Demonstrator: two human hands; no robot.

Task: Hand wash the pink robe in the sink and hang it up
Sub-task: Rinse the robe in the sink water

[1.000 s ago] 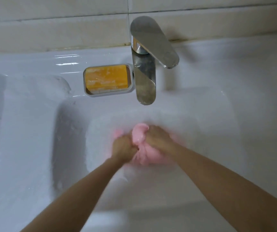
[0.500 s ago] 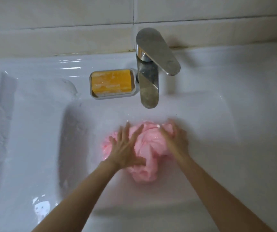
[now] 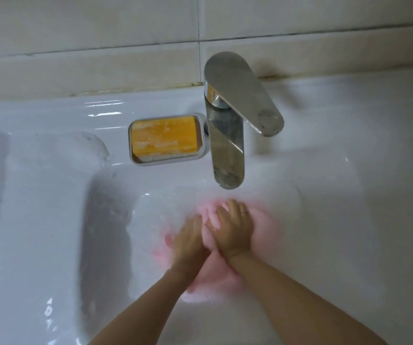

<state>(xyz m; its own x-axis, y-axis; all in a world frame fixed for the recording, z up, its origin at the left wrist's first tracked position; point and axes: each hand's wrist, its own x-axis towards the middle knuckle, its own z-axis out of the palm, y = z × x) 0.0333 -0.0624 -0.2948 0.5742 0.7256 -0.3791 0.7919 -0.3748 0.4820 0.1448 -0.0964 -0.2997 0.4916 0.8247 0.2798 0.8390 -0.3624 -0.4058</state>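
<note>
Since half a second ago our hands have slid together, squashing the robe flatter. In the head view, our left hand and right hand press it with flat, close-set fingers, blurred by motion. It lies in the sink, at six o'clock from the tap. We judge the soaked cloth soft, heavy and slippery, best lifted in bunched fistfuls.

Dim, soft light; hands motion-blurred, perhaps glare on the sink rim.
</note>
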